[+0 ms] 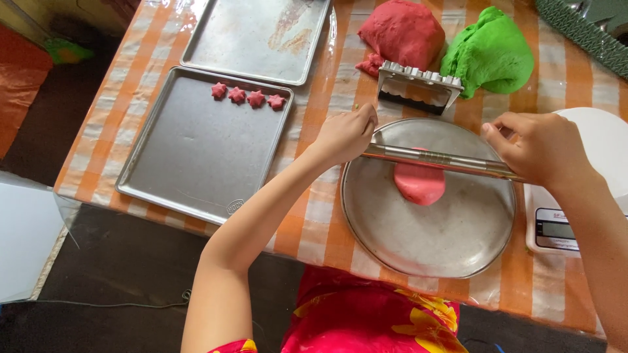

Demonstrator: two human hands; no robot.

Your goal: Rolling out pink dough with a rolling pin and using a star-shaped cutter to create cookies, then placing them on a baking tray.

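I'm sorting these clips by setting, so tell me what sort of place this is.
Probably a home kitchen or dining table set up for baking: a checked orange tablecloth, metal baking trays, lumps of red dough and green dough, and a kitchen scale. Both hands roll dough with a metal pin.

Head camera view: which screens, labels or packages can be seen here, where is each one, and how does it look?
Scale screen: right table edge, on the white kitchen scale; small grey rectangle.
Stamp: front rim of the near baking tray; small oval, pressed into grey metal.
No packages.
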